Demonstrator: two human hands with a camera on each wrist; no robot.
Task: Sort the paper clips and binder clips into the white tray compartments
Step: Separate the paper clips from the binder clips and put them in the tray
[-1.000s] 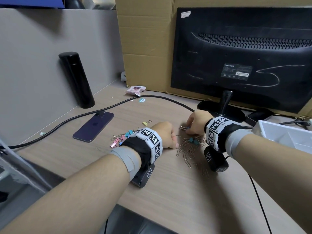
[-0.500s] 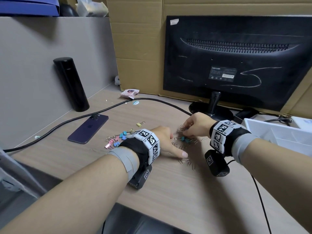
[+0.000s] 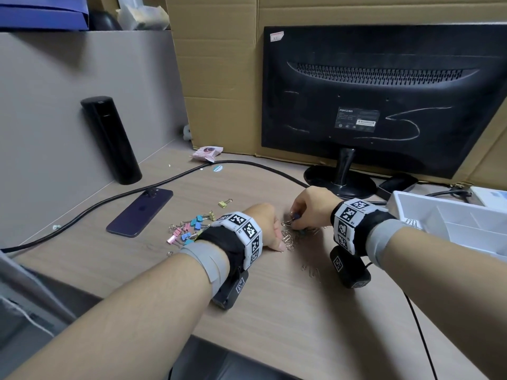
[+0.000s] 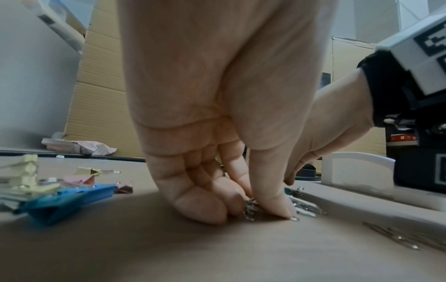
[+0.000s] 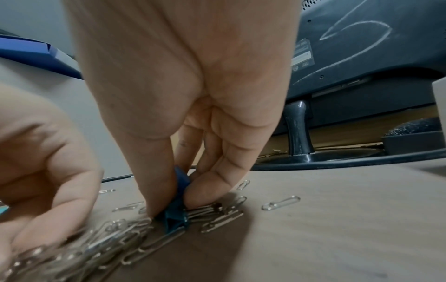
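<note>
A heap of silver paper clips (image 3: 290,235) (image 5: 115,236) lies mid-desk between my hands. My left hand (image 3: 263,226) (image 4: 251,208) rests on the desk, its curled fingers and thumb pinching a bunch of paper clips (image 4: 251,207). My right hand (image 3: 307,212) (image 5: 178,196) pinches a dark blue binder clip (image 5: 177,213) that stands among the paper clips. Coloured binder clips (image 3: 189,227) (image 4: 70,198) lie in a loose group left of my left wrist. The white tray (image 3: 450,223) sits at the right edge, one compartment holding a few paper clips.
A purple phone (image 3: 140,212) lies face down at the left, a black flask (image 3: 112,138) behind it. A black cable (image 3: 170,179) crosses the desk. The monitor stand (image 3: 340,182) is just behind my right hand. A yellow binder clip (image 3: 225,203) lies apart.
Both hands have stayed over the paper-clip heap; the left hand's fingers have drawn in and gathered clips. The head view has shifted slightly.
</note>
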